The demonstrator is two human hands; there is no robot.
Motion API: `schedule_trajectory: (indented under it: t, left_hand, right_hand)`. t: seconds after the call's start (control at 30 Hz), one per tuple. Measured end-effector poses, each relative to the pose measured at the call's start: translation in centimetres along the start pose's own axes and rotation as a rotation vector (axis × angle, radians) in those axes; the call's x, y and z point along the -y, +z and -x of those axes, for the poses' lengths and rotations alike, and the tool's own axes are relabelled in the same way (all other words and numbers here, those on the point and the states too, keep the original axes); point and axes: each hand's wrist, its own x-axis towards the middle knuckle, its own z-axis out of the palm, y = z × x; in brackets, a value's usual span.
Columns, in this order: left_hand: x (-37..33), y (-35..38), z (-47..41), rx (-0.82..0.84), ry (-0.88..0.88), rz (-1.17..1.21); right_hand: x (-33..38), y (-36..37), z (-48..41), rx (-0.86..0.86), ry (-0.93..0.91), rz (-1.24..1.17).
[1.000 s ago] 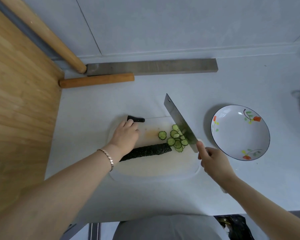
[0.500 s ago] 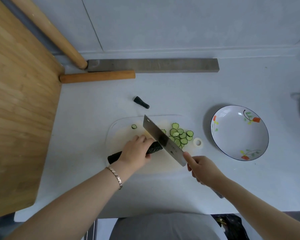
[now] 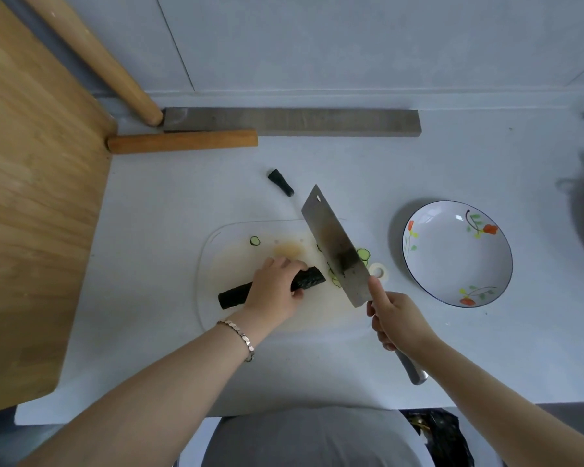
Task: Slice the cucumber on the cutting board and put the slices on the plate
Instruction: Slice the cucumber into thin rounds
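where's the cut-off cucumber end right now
In the head view, the cucumber end lies on the counter beyond the cutting board's far edge, left of the cleaver's tip.

Counted on counter:
- cutting board (image 3: 216,261): one.
- cucumber (image 3: 236,294), partly cut: one.
- cut-off cucumber end (image 3: 280,183), lying off board: one.
- slices: one lone slice (image 3: 255,241) seen at board's left; other slices (image 3: 363,254) largely hidden by blade, number not determinable.
- cleaver (image 3: 331,244): one.
- plate (image 3: 452,264): one; three flower sprigs painted on it.
- hands: two, left hand (image 3: 273,291) and right hand (image 3: 398,318).
- bracelet (image 3: 240,338): one.
- wooden rods (image 3: 182,141): two.
- grey bar (image 3: 290,121): one.
- large wooden board (image 3: 31,197): one.
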Motion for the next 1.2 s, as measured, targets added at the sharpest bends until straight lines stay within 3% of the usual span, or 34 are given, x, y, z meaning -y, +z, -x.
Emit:
schedule_trajectory:
  t: [0.23, 0.43, 0.9, 1.07, 1.2]
  left_hand:
    - [0.3, 1.0, 0.2, -0.123, -0.087, 0.231]
    - [0.4, 0.7, -0.1, -0.116, -0.067, 0.271]
    - [0.1, 0.5, -0.2, -0.118, -0.059, 0.258]
    - [0.1, 0.6, -0.1, -0.112, -0.061, 0.236]
    - [0.0, 0.5, 0.0, -0.126, -0.077, 0.237]
  right_hand:
    - [1.6, 0.5, 0.5, -0.025, -0.050, 0.088]
    - [1.0, 1.0, 0.2, -0.022, -0.098, 0.287]
    - [1.0, 1.9, -0.1, -0.036, -0.168, 0.432]
    - [-0.1, 3.3, -0.7, -0.068, -0.174, 0.388]
    - [-0.7, 3.2, -1.3, -0.064, -0.099, 0.168]
